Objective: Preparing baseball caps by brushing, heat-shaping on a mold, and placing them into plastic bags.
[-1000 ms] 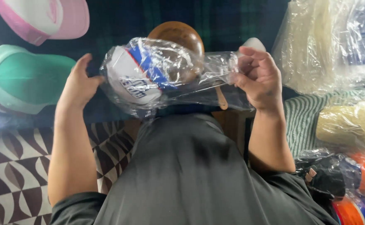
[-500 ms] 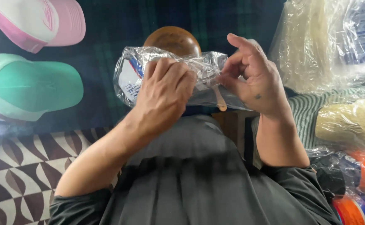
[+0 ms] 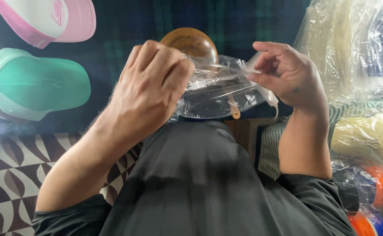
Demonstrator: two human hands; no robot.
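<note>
- My left hand (image 3: pixel 150 85) is closed in a fist over the left end of a clear plastic bag (image 3: pixel 220 89), knuckles up, gripping the crumpled film tight.
- My right hand (image 3: pixel 287 74) pinches the bag's right edge between thumb and forefinger, the other fingers curled loosely above it.
- The bag hangs stretched between both hands, right in front of my chest, above my dark shirt (image 3: pixel 209 183); whatever is inside it is hidden under my left fist, so I cannot tell what shows there.
- Just behind the bag at 12 o'clock sits a round brown wooden bowl (image 3: pixel 187 41); the bag's top edge overlaps its lower rim in the view, but I cannot tell if they touch.
- At 10 o'clock lies a mint-green cap (image 3: pixel 34 83), and above it at 11 o'clock a pink and white cap (image 3: pixel 51 17), both on a dark plaid cloth (image 3: pixel 125 26), well apart from my left hand.
- At 2 o'clock a big heap of clear wrapped packs (image 3: pixel 349 43) stands close to my right hand, leaving little room on that side.
- At 3 o'clock is a wrapped cream-coloured bundle (image 3: pixel 362 133) on a striped cloth (image 3: pixel 270 144); at 5 o'clock orange wrapped things (image 3: pixel 381 188) crowd my right elbow.
- At 8 o'clock a brown and white patterned floor (image 3: pixel 7 175) gives open room beneath my left forearm.
</note>
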